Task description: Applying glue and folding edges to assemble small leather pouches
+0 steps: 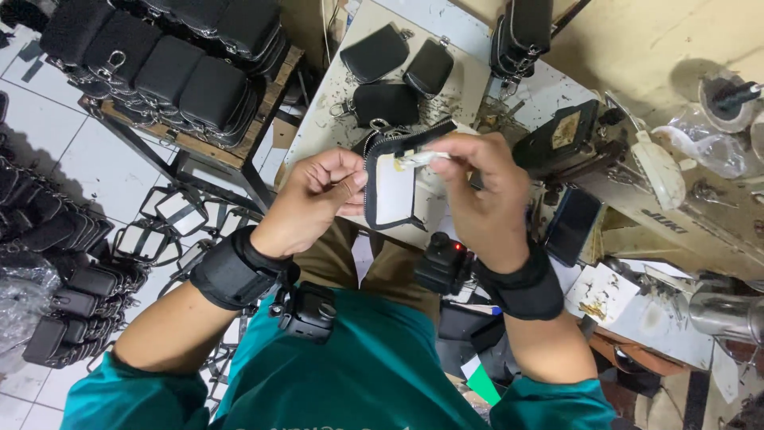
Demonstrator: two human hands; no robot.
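Pouch (394,187), small, black, unzipped with pale lining showing, sits between both hands above the lap. Left hand (314,199) curled tight round its left edge; right hand (477,191) pinches a small whitish strip (418,158) at the pouch's top opening. Just beyond the hands: three finished black pouches (386,76) on the pale table (334,87) (threads scattered). Sewing machine (637,183) crowds the right hand's side; stacked black cases (167,64) beyond the left.

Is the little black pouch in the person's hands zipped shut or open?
Open. The black pouch shows its pale inside, with the zipper edge spread around it. The left hand holds its side; the right hand pinches something small at its top.
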